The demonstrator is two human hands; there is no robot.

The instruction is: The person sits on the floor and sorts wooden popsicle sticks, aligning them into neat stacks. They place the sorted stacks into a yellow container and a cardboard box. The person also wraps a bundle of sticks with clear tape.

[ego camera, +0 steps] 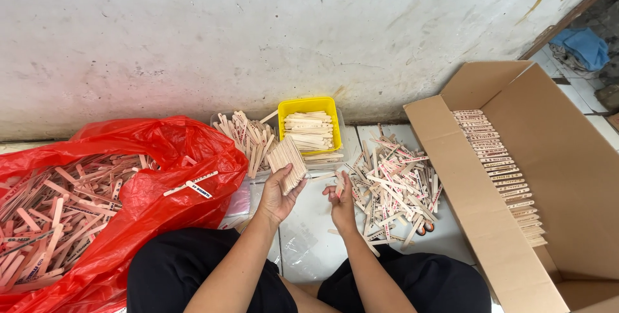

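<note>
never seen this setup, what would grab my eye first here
The bright red plastic bag at the left, spilling flat wooden sticks, stands out first. Next, the yellow tub by the wall and the big cardboard box at the right. In the middle, the left hand grips a fanned stick bundle.

— How many containers are there?
— Three: one red plastic bag (161, 152), one yellow tub (311, 105) and one cardboard box (554, 177).
— And the wooden sticks?
— Too many to count. They sit in groups: one heap in the bag, one loose pile (393, 187) on the floor, one stack in the tub, one leaning bunch (248, 136) beside it, one row (500, 171) in the box.
— Hands?
— Two. The left hand (278, 197) grips one fanned bundle (288, 161); the right hand (342, 202) pinches a stick or two, I can't tell which.
— Anything else?
— One blue cloth (585, 45).
</note>
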